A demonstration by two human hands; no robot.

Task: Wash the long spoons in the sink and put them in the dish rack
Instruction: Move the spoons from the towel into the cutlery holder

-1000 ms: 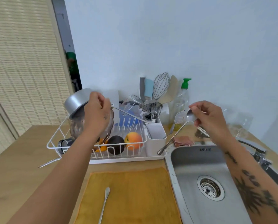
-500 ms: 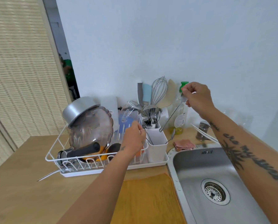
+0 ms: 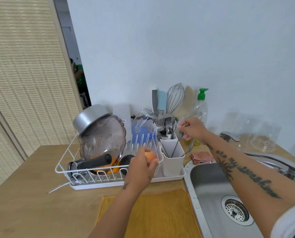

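Risks slipping the long spoons (image 3: 188,149) past the caddy (image 3: 173,163) onto the counter (image 3: 31,169), pinched loosely in right hand (image 3: 194,128); left hand (image 3: 140,169) curled at peach (image 3: 151,156), grip unclear.

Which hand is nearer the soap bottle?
Right. The right hand holds spoons just in front of the soap bottle; the left hand is lower, at the dish rack.

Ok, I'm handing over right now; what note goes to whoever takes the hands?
Left hand: at the peach in the dish rack, grip unclear.
Right hand: pinches two long spoons, one reaching into the cutlery cup, the other at its right rim.
Done: these spoons are at the rack.
Left: release both into the cup, then check sink and mat for more spoons.
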